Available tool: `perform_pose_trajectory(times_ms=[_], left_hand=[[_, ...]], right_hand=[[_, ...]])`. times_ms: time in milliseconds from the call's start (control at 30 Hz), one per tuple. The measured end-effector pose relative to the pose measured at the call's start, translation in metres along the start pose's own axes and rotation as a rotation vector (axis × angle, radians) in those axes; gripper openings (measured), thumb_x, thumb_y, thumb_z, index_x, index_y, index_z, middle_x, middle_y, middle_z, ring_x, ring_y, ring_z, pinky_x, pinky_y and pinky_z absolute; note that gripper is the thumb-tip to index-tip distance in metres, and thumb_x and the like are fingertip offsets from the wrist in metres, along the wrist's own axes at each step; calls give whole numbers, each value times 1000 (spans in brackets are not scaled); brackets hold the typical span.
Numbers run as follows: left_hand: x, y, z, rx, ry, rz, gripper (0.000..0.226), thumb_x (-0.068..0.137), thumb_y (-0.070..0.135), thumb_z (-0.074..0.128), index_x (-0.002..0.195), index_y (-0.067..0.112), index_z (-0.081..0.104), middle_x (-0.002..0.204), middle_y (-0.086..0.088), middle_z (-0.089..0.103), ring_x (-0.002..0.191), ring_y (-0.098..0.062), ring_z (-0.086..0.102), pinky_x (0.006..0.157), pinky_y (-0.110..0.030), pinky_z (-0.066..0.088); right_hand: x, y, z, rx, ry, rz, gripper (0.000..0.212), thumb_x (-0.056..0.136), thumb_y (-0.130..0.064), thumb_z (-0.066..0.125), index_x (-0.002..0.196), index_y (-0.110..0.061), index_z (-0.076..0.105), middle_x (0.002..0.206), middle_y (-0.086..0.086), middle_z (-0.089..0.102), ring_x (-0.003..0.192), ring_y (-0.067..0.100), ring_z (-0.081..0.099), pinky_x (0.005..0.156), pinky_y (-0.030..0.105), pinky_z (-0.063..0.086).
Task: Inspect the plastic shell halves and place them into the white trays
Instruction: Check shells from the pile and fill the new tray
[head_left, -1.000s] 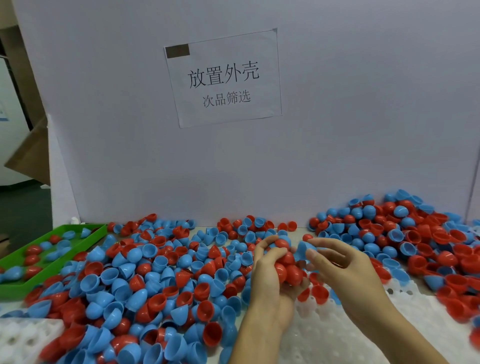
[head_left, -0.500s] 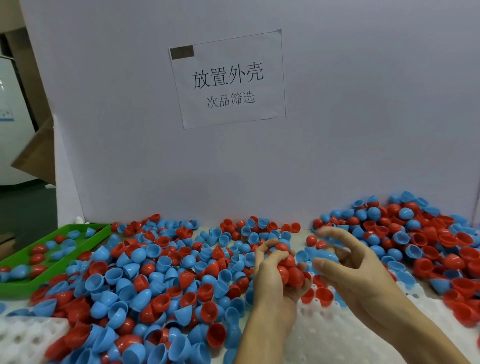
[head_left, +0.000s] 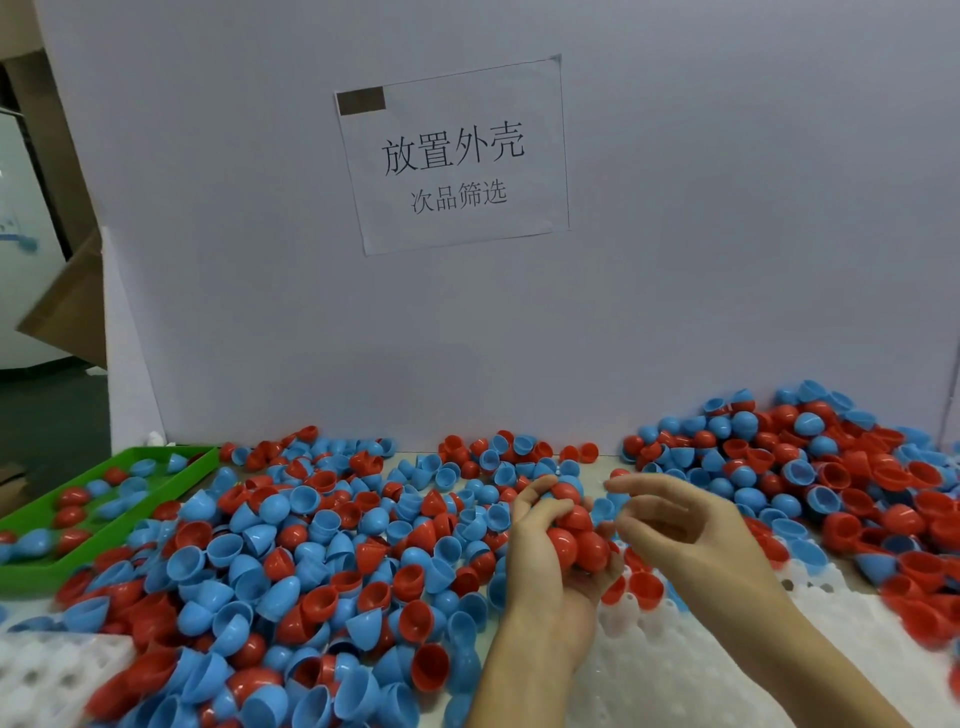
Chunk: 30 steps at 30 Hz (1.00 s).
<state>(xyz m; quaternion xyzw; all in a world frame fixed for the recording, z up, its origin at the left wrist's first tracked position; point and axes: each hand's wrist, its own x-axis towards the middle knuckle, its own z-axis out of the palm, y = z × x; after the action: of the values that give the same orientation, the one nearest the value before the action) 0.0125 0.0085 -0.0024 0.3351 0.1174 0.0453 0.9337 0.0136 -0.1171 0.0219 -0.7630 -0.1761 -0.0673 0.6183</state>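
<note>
There is one view only, from the person's head, facing forward and a little down, close over the bench; the white board (head_left: 675, 260) fills the upper frame, both hands enter from the lower edge, the green tray (head_left: 31, 577) sits at lower left.

Red and blue plastic shell halves (head_left: 291, 551) heaped loose across the table, a cluster of red halves (head_left: 574, 538) cupped together above the white dimpled tray (head_left: 670, 670), second white tray (head_left: 36, 675) at lower left
</note>
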Motion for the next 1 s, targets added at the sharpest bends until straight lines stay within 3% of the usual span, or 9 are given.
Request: perform_pose_trajectory(times_ms=[167,267,367,433,567,633,733,833,1000], left_hand=[[0,-2,1,26,9,36,32,91,1,56,116,19,65,105,-22,68,86,-36,67,61,-39,59],[0,-2,2,30,41,54,32,91,1,57,116,20,64,111,-23,65,89,-35,66,61,-38,59],[-1,-2,3,-18,50,18,35,90,0,57,119,19,63,114,-24,63,90,-35,64,57,-37,58],[-2,0,3,-78,53,-31,38,90,1,57,122,20,63,121,-27,61,100,-40,64,58,-40,59],[-1,-1,1,-146,60,-102,45,88,4,58,131,16,60,129,-31,59,116,-49,60,78,-55,60],[1,-2,0,-153,71,-97,49,89,4,58,137,14,56,125,-27,61,110,-44,62,70,-52,61],[3,-3,0,-153,91,-65,47,90,3,58,135,14,56,114,-23,58,96,-37,62,59,-45,60],[4,-3,1,-78,115,-43,41,90,4,59,129,18,59,121,-23,58,96,-35,61,58,-41,59],[2,-6,5,18,111,-25,45,85,-1,69,122,24,60,122,-22,60,107,-41,63,66,-44,61]], right_hand=[[-2,5,4,-194,-131,-101,25,76,-14,84,85,-36,76,78,-3,71,78,11,66,73,21,56],[-1,11,5,-408,-103,-150,36,69,-23,89,88,-45,68,84,-15,68,86,0,59,73,10,48],[-1,13,8,-488,-50,-232,43,72,-20,87,83,-51,59,83,-20,65,89,-8,54,73,8,45],[1,15,8,-458,-8,-261,46,75,-15,85,82,-52,58,80,-23,66,91,-9,55,74,8,45],[4,19,6,-323,27,-209,38,85,-16,76,87,-51,62,85,-36,66,91,-13,57,70,2,44],[5,21,7,-252,15,-169,31,88,-18,72,88,-48,64,87,-39,65,91,-14,60,68,1,45],[7,23,8,-88,39,-95,26,93,-19,66,95,-45,64,86,-28,72,87,-7,66,64,6,50],[7,22,7,54,33,-10,23,95,-20,62,103,-42,60,82,-21,74,80,-6,68,57,6,50],[7,24,10,58,-18,-14,23,94,-15,64,94,-38,67,81,-20,73,80,-5,68,60,7,50]])
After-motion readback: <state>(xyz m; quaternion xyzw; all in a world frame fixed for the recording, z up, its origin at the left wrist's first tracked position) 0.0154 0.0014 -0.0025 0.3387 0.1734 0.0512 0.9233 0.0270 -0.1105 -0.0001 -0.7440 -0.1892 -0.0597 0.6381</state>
